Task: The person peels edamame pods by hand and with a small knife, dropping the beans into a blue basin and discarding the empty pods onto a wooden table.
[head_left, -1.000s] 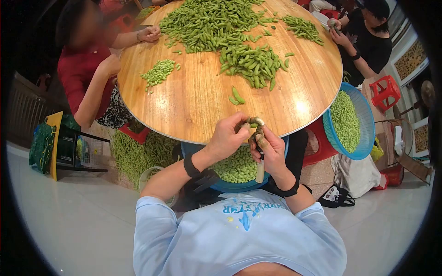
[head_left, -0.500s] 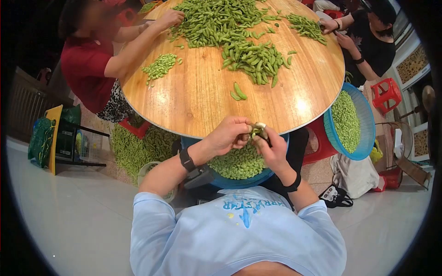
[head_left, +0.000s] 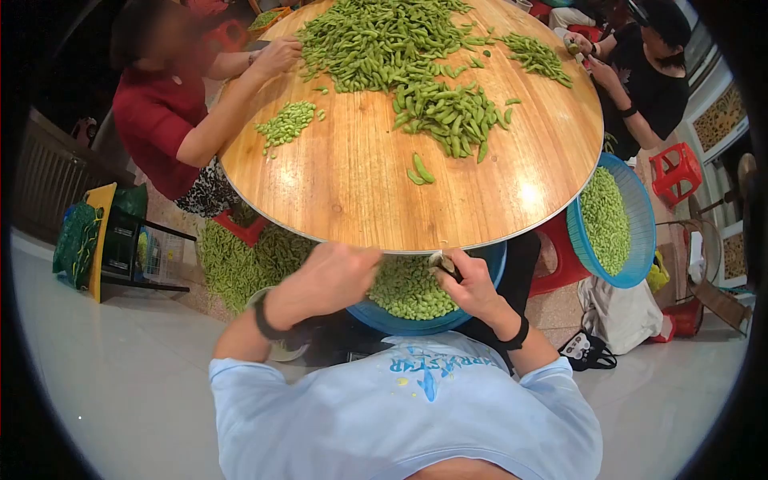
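The left hand (head_left: 332, 276) is curling with its back to the camera, just beside the blue basin (head_left: 400, 322) of shelled beans (head_left: 408, 288); its grasp is hiding from view; the right hand (head_left: 470, 286) is gripping a small tool (head_left: 442, 262) over the basin, under the edge of the round wooden table (head_left: 352, 192); two pods (head_left: 419, 171) are lying apart from the pod pile (head_left: 448, 112).

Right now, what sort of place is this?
Probably an informal home or shop workspace for shelling beans by hand: a round table heaped with pods, blue basins of shelled beans, and a plastic stool on a tiled floor.
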### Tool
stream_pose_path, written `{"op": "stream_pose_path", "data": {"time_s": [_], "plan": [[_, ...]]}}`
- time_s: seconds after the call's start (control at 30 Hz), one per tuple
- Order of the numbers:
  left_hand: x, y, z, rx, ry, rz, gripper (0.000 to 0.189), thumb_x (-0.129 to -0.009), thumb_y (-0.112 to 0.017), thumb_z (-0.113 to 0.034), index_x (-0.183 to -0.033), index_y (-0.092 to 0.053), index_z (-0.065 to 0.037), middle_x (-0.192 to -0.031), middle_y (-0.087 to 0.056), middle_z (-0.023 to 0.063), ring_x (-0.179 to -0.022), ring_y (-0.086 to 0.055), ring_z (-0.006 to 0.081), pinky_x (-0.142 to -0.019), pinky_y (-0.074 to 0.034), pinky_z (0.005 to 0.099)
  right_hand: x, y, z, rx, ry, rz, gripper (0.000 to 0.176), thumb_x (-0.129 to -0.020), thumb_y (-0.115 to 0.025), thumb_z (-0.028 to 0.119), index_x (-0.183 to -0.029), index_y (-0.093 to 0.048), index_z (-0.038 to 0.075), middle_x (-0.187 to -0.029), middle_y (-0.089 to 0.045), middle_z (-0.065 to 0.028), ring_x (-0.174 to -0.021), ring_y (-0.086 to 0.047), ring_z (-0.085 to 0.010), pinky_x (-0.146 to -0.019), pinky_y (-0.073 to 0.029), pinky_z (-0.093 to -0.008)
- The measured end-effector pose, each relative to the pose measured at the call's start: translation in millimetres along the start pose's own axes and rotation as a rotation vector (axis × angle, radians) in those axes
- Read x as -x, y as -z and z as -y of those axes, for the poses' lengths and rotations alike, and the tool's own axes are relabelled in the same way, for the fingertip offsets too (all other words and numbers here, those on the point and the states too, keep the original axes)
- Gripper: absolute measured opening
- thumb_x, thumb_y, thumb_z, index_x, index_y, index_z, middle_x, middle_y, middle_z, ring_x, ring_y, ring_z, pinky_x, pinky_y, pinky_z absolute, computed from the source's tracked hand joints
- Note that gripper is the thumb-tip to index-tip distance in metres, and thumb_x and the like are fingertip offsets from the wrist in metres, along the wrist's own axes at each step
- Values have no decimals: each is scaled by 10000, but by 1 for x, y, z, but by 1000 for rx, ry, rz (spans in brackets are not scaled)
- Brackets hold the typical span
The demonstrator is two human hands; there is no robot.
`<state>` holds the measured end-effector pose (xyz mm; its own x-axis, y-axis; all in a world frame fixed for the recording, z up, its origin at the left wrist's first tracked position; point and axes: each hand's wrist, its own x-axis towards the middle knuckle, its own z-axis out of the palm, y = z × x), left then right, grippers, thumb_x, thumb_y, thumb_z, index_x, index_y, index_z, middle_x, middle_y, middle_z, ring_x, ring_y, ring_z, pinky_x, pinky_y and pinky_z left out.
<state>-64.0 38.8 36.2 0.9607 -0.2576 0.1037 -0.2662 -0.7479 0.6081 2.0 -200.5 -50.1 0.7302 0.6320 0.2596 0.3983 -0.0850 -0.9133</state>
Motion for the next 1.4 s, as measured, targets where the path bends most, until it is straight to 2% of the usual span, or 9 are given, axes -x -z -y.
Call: {"op": "stream_pose_path", "data": {"time_s": [0.1, 0.23, 0.5, 0.63, 0.7, 0.73, 0.8, 0.93, 1.4], "plan": [[5, 15, 7, -375, 116, 329, 78, -818, -560, -71, -839, -559, 4, -719, -603, 189, -665, -608, 389, -596, -486, 473, 3, 0, -1, -4, -71, 13, 159, -836, -620, 12, -982, -563, -11, -639, -487, -100, -539, -487, -163, -529, -411, -285], [-68, -9, 52, -254, -207, -135, 100, -799, -582, -38, -894, -591, -10, -828, -550, 165, -829, -540, 361, -743, -470, 417, 2, -3, 7, -453, -280, 18, 255, -940, -512, 101, -1170, -525, -9, -712, -531, -22, -554, -450, -82, -510, -384, -230], [-150, -37, 84, -370, -376, -171, 198, -744, -613, -4, -941, -592, -13, -954, -543, 144, -935, -518, 349, -793, -461, 414, 6, 2, -4, -570, -268, -108, 306, -982, -412, 124, -1236, -493, -25, -733, -524, -26, -527, -444, -58, -444, -351, -197], [-148, -31, 70, -412, -397, -255, 181, -765, -637, -32, -940, -597, -6, -884, -570, 134, -841, -565, 303, -728, -476, 376, -1, 1, -2, -755, -316, -163, 332, -996, -400, 157, -1276, -466, -8, -758, -526, -55, -524, -452, -79, -435, -357, -200], [-132, -30, 47, 200, 30, -85, 127, -787, -642, -24, -906, -612, 3, -851, -644, 85, -738, -620, 260, -637, -499, 330, -8, 2, 0, -819, -327, -206, 342, -998, -401, 165, -1293, -455, 2, -773, -528, -65, -529, -457, -86, -432, -363, -203], [-123, -32, 38, 202, 27, -74, 127, -787, -642, -24, -906, -612, 3, -851, -644, 85, -738, -620, 260, -637, -499, 330, -11, 3, 3, -886, -336, -235, 350, -997, -405, 166, -1310, -444, 13, -782, -526, -69, -538, -460, -89, -432, -369, -204], [-103, -40, 22, 805, 195, 6, 117, -846, -646, -59, -936, -609, 5, -787, -647, 18, -646, -606, 126, -568, -469, 252, -14, 5, 5, -994, -349, -260, 368, -993, -422, 166, -1341, -425, 49, -794, -522, -75, -568, -473, -103, -439, -386, -210], [-80, -55, 16, 1125, 314, 112, 161, -871, -650, -84, -1005, -619, -1, -809, -628, 3, -663, -562, 37, -532, -434, 180, -12, 5, 6, -1177, -345, -118, 394, -992, -422, 165, -1375, -392, 73, -799, -513, -73, -560, -453, -107, -438, -372, -218], [-64, -70, 23, 1219, 189, -21, 117, -876, -646, -88, -951, -593, -16, -773, -623, 23, -592, -529, 47, -470, -385, 169, -12, -5, 17, -1084, -335, -135, 330, -990, -437, 152, -1298, -460, 38, -752, -501, -57, -508, -412, -91, -412, -348, -200]]}}
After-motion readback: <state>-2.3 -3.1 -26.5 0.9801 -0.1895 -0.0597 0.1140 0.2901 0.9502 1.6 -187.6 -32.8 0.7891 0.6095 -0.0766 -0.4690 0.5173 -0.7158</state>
